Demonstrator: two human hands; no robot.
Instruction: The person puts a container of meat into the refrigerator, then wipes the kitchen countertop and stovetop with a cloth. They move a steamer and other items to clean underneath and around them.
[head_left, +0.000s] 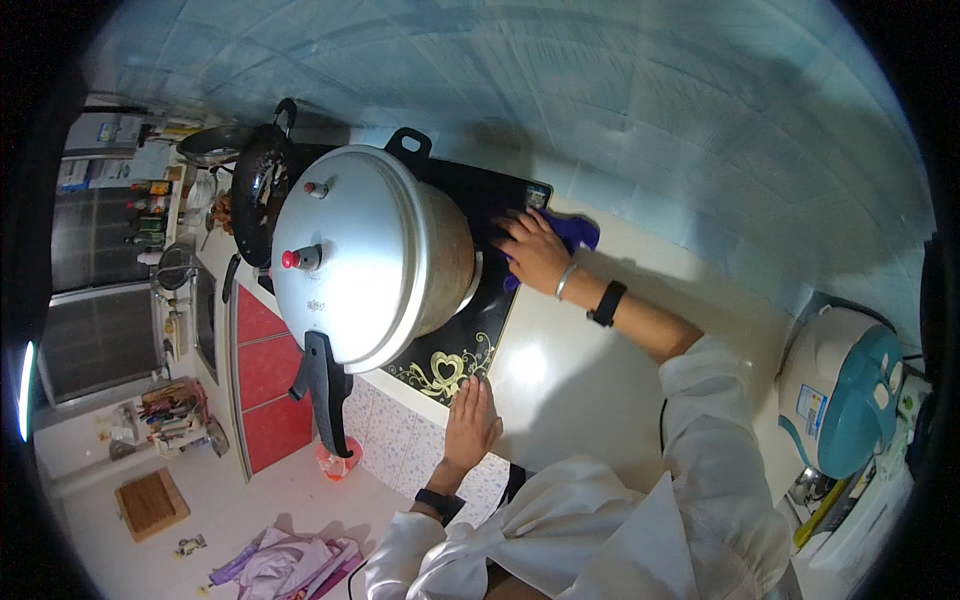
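Observation:
My right hand (531, 251) lies over a purple cloth (571, 231) at the edge of a black glass cooktop (487, 184). Its fingers reach onto the glass, and the palm covers part of the cloth. My left hand (471, 427) rests flat, palm down, at the front edge of the cooktop, by a gold heart-and-scroll pattern (442, 373). Nothing is held in it. Beside both hands stands a large aluminium pressure cooker (367, 255) with its lid on. Its long black handle (327, 390) sticks out past the counter's front edge.
Behind the cooker sits a dark wok (259, 199). A white and teal appliance (840, 390) stands on the counter (585, 367) at right. Blue wall tiles (637, 112) run along the back. Red cabinet doors (274, 375), a utensil rack (176, 412) and hanging garments (292, 562) are at left.

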